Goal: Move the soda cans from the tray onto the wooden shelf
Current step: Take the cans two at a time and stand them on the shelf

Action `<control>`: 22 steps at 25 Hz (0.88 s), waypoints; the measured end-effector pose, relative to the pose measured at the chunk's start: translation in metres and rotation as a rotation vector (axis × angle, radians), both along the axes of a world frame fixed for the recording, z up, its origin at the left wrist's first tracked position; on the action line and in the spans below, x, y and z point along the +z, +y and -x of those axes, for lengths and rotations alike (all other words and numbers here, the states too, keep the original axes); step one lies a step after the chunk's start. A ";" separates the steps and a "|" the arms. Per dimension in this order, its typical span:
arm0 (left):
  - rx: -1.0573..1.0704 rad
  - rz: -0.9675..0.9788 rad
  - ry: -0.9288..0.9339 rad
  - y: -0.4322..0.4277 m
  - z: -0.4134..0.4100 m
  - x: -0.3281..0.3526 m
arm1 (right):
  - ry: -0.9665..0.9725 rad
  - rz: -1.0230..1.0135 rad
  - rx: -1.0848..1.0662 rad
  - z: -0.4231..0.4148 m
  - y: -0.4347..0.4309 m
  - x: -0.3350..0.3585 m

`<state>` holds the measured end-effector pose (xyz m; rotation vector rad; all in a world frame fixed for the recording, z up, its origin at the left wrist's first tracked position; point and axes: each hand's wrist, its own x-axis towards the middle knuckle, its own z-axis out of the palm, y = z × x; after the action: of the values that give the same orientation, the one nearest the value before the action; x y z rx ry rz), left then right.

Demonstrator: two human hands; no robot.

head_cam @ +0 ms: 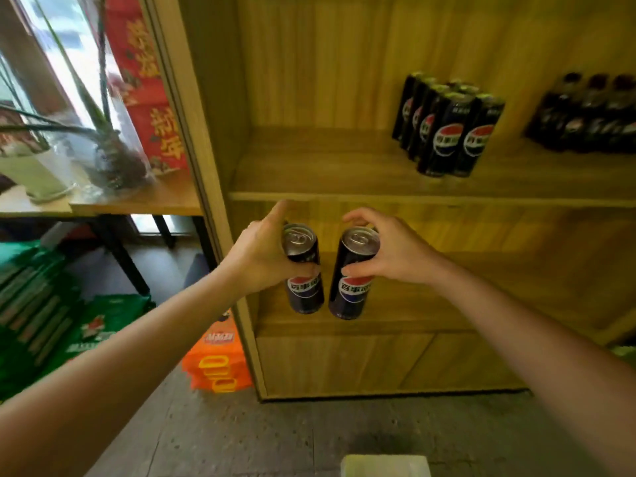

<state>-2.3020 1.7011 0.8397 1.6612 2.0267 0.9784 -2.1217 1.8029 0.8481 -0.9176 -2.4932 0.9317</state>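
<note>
My left hand (265,256) grips one tall black soda can (304,290) near its top. My right hand (389,253) grips a second black soda can (347,297) the same way. Both cans are upright, side by side, in front of the lower opening of the wooden shelf (309,196), just below the front edge of the upper board. Several matching black cans (447,132) stand grouped on that upper board to the right. The tray is not in view.
Dark bottles (592,118) stand at the far right of the upper board. Left of the shelf is a table (137,201) with a plant vase (113,156). Green packs (103,325) and orange packs (216,356) lie on the floor.
</note>
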 end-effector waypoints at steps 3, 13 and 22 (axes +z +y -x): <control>-0.043 -0.019 -0.023 0.012 0.001 0.065 | 0.084 0.013 -0.022 -0.004 0.007 0.057; 0.084 -0.101 -0.153 0.094 -0.003 0.121 | 0.166 -0.075 -0.084 0.010 0.081 0.119; 0.149 -0.089 -0.287 0.185 0.027 0.109 | 0.149 -0.032 -0.092 0.045 0.171 0.107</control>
<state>-2.3287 1.8864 0.9489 1.3345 1.9571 1.2941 -2.1663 1.9735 0.9554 -0.9091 -2.3151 0.8933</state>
